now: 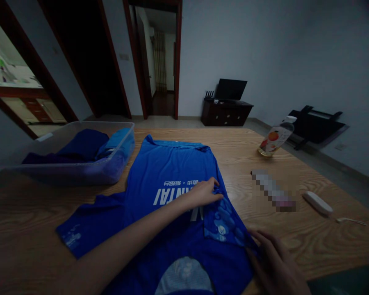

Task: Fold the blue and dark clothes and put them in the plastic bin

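A blue T-shirt (pixel 172 168) with white lettering lies spread on the wooden table, its neck opening towards me. The sleeve on the right is folded inward over the body, while the left one sticks out flat. My left hand (pixel 204 192) reaches across the shirt and pinches the folded sleeve near the shirt's right edge. Lower down, my right hand (pixel 272 258) grips the fabric at the right shoulder edge, thumb and fingers closed on it. Part of that grip is dim and hard to make out.
A clear plastic bin (pixel 119 164) with folded blue and purple clothes stands on the table (pixel 233 143) at left. To the right are a drink bottle (pixel 276 137), a blurred-out flat item (pixel 272 190), a white oblong case (pixel 318 203) and a small white stick-like object (pixel 350 221).
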`<state>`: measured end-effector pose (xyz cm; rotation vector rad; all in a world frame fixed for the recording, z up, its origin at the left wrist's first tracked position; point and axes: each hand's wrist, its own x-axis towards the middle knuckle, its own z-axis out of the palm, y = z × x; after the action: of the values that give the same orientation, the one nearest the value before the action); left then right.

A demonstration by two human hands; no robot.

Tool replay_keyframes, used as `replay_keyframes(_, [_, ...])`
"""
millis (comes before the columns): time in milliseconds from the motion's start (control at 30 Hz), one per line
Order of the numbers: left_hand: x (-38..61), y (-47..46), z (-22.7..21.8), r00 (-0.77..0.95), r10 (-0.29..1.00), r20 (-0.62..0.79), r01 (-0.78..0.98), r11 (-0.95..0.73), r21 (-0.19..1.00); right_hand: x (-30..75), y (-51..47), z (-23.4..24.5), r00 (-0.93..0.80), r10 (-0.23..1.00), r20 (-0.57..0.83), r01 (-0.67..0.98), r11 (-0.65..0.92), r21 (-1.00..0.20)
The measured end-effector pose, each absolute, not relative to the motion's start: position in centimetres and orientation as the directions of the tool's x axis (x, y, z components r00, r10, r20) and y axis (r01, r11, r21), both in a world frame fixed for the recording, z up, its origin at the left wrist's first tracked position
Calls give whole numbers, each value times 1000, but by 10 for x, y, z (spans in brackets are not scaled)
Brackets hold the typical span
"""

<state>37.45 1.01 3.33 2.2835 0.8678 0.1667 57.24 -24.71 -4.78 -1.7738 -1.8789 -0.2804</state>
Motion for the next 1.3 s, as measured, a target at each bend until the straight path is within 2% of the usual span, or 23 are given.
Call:
replay_keyframes(167, [392, 18, 34, 752, 648, -122, 529, -483, 698, 585, -248, -49, 12, 889, 457, 976, 89, -199])
replay_keyframes(300, [413, 19, 27, 816, 562, -137, 443, -455, 773, 592, -259, -48, 65, 846, 530, 990, 11, -139])
replay_keyframes(400, [421, 17, 22, 832, 542, -121, 409, -451, 794, 586, -261, -46, 80, 868, 490, 987, -2, -158])
replay_keyframes(567, [409, 21, 24, 776, 628, -61, 473, -514, 716, 575, -251, -44, 40, 883, 467, 989, 32, -144])
replay_keyframes(800, [395, 25, 22, 769, 638, 44, 511, -654, 558, 606, -248, -51, -72, 835, 546, 992, 117, -47])
replay_keyframes(1000, [407, 16, 21, 795, 595, 114, 490, -742, 457, 590, -255, -38, -5, 867, 498, 992, 68, -107])
replay_keyframes(1100, [420, 15, 24, 821, 559, 116, 464, -772, 434, 569, -247, -26, -85, 887, 454, 981, 155, -120])
replay_keyframes(1200, [435, 17, 24, 848, 522, 93, 432, -782, 449, 557, -237, -22, -195, 898, 395, 971, 233, -50])
replay_keyframes(1300, [444, 19, 21, 849, 521, 86, 423, -770, 478, 559, -233, -30, -233, 909, 345, 969, 245, 8])
